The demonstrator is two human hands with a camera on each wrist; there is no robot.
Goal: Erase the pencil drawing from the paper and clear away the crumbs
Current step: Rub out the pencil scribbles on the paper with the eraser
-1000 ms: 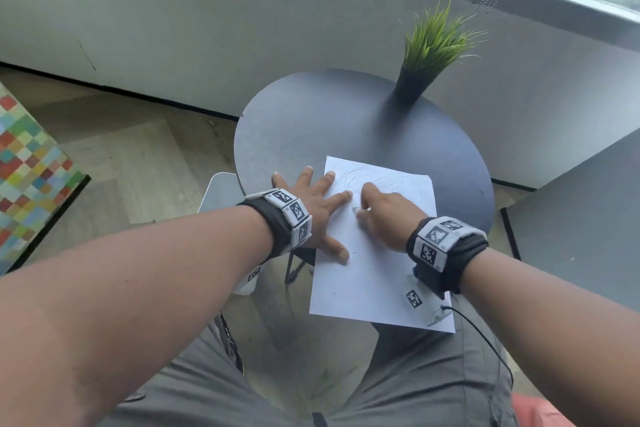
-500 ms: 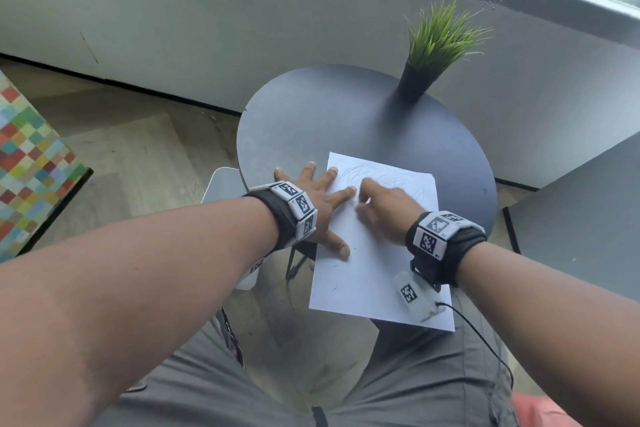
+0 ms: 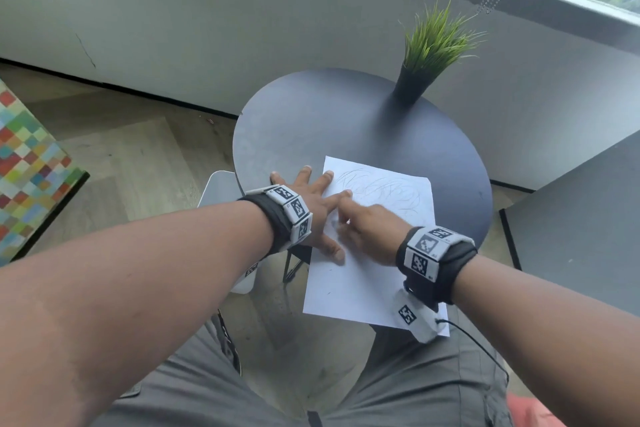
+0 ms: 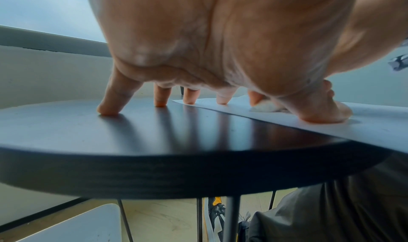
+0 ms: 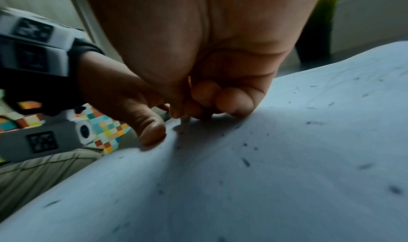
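A white paper (image 3: 360,274) lies on the round dark table (image 3: 311,128), its near end hanging over the edge. Faint pencil scribbles (image 3: 388,191) cover its far half. My left hand (image 3: 313,204) rests flat with fingers spread, two fingers and the thumb on the paper's left edge (image 4: 364,128), the others on the table (image 4: 154,132). My right hand (image 3: 367,225) is curled beside it and pinches a small white eraser (image 4: 266,107) against the sheet. Dark crumbs (image 5: 245,162) are scattered over the paper (image 5: 287,193).
A green grass plant in a dark pot (image 3: 433,52) stands at the table's far right edge. A white stool (image 3: 218,191) sits left under the table, a dark surface (image 3: 588,218) to the right, and a chequered cushion (image 3: 27,170) far left.
My right hand has slid a little left across the paper, close to the left hand's index finger. The left hand stays flat in place.
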